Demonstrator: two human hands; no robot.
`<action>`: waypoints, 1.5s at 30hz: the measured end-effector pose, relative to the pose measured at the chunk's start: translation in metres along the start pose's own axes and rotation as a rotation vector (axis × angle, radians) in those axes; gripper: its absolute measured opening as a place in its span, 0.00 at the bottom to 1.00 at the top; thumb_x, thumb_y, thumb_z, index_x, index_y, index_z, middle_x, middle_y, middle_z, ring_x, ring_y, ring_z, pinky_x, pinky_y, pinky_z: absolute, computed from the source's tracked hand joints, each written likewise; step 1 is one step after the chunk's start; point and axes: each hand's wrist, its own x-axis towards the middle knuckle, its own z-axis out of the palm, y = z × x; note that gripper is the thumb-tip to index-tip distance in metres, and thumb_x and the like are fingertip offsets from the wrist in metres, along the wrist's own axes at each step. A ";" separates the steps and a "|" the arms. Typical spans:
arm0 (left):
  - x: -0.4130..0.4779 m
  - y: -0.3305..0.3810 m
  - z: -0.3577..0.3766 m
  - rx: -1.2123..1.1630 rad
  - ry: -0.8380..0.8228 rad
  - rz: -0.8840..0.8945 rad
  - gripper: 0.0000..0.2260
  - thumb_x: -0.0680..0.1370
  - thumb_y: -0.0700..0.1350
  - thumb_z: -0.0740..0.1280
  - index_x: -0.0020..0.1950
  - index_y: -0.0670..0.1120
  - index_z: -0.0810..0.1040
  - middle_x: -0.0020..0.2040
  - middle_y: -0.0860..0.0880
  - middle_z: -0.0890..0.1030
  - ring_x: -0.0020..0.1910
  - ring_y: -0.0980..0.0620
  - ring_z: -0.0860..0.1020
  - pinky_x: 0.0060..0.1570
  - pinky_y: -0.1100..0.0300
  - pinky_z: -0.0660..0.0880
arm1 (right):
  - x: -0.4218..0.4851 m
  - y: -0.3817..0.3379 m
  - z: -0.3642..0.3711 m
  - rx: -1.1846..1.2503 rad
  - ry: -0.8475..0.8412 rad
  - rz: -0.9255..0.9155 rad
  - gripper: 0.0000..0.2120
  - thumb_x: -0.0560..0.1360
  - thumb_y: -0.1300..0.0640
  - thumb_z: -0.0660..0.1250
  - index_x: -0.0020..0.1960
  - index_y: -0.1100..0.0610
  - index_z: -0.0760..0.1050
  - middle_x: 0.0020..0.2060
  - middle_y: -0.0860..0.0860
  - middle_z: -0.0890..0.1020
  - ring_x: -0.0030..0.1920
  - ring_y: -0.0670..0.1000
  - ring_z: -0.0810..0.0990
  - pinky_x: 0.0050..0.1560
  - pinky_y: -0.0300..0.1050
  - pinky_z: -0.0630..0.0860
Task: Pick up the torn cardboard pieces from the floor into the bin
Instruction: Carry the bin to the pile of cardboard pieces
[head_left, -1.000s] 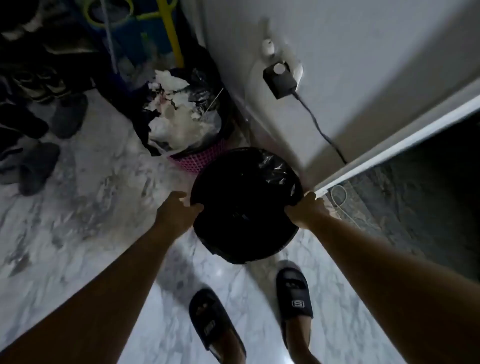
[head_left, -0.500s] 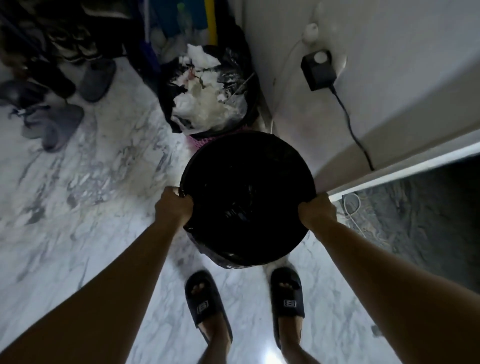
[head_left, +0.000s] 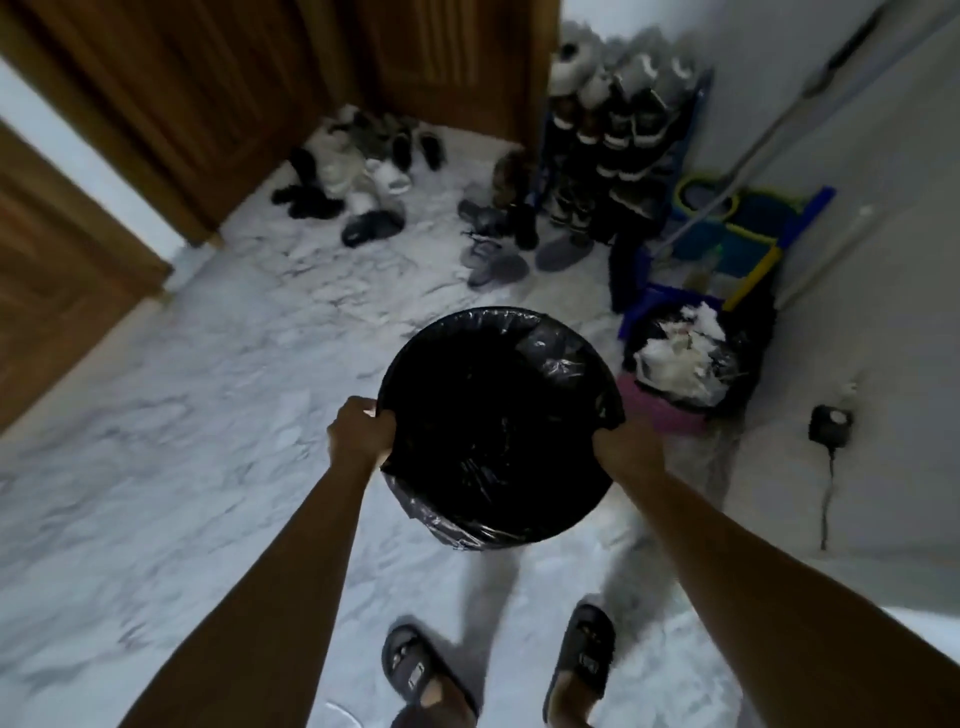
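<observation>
The left grip (head_left: 361, 431) and the right grip (head_left: 626, 447) each curl round opposite edges of the rim of the black-lined bin (head_left: 470, 313), held over the marble floor (head_left: 208, 415).

Risk: the loose liner may slip under the fingers, so the bin tilts or drops.

No torn cardboard pieces are in view.

Count: one held bin, one full waste bin (head_left: 685, 364), two slippers (head_left: 415, 670).

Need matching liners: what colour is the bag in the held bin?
Black, glossy plastic; the bag shows best in the head view.
</observation>
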 end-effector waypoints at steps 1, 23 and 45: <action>-0.005 -0.015 -0.033 -0.023 0.048 -0.013 0.16 0.74 0.50 0.66 0.60 0.46 0.77 0.58 0.43 0.81 0.54 0.41 0.80 0.51 0.56 0.75 | -0.019 -0.023 0.013 -0.030 -0.019 -0.055 0.25 0.73 0.56 0.65 0.67 0.64 0.68 0.61 0.63 0.77 0.59 0.64 0.78 0.56 0.51 0.75; 0.008 -0.440 -0.499 -0.318 0.672 -0.558 0.14 0.77 0.49 0.64 0.60 0.44 0.76 0.57 0.39 0.81 0.57 0.39 0.77 0.52 0.54 0.72 | -0.366 -0.320 0.508 -0.511 -0.464 -0.736 0.07 0.78 0.58 0.59 0.43 0.56 0.63 0.31 0.52 0.65 0.26 0.51 0.63 0.25 0.42 0.60; 0.401 -0.874 -0.415 -0.715 0.443 -0.884 0.21 0.63 0.45 0.64 0.56 0.53 0.80 0.48 0.41 0.83 0.47 0.40 0.83 0.48 0.43 0.82 | -0.201 -0.325 1.053 -0.538 -0.614 -0.484 0.07 0.73 0.63 0.60 0.46 0.59 0.76 0.45 0.60 0.81 0.46 0.63 0.81 0.50 0.64 0.82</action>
